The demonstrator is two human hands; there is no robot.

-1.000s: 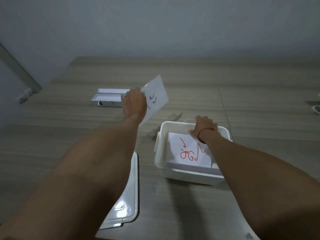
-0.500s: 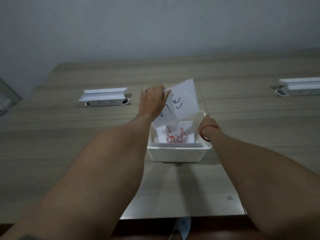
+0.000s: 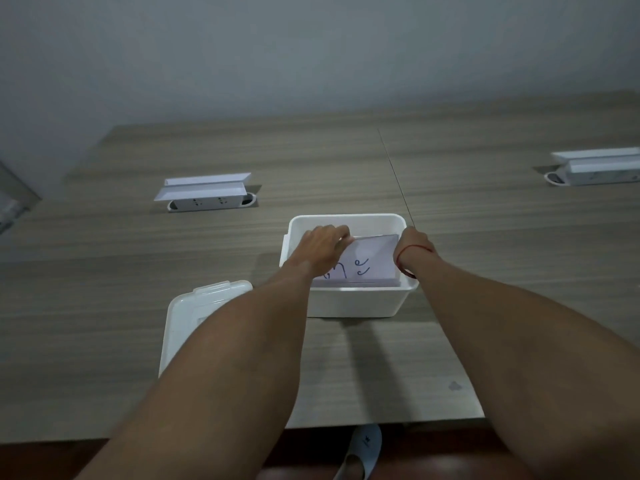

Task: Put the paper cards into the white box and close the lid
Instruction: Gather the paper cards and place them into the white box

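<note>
A plain grey wall backs a long wood-grain table [image 3: 104,271], dimly lit, with a thin seam running down its top. On it, near the front edge, stands the white box [image 3: 349,301], open. Both forearms reach into it from the near side.

The left hand [image 3: 323,245] is inside the box at its left, fingers curled together over the far left corner of a paper card [image 3: 372,261] — the card lies tilted, its far edge raised, on a small stack of cards [image 3: 353,282] whose edges show beneath it along the near wall. The top card bears blue handwritten marks (partly covered by the left wrist).

The right hand [image 3: 414,245] dips in at the box's right side, a red string round the wrist; its fingers are hidden behind the wrist and the card's right edge, so I cannot tell whether they grip or only touch.

The lid [image 3: 188,313] lies flat on the table just left of the box, partly under the left forearm. Farther back sit two raised socket units — one [image 3: 206,192] at left, one [image 3: 595,168] at far right. Below the table edge, a white shoe [image 3: 362,452] shows.
</note>
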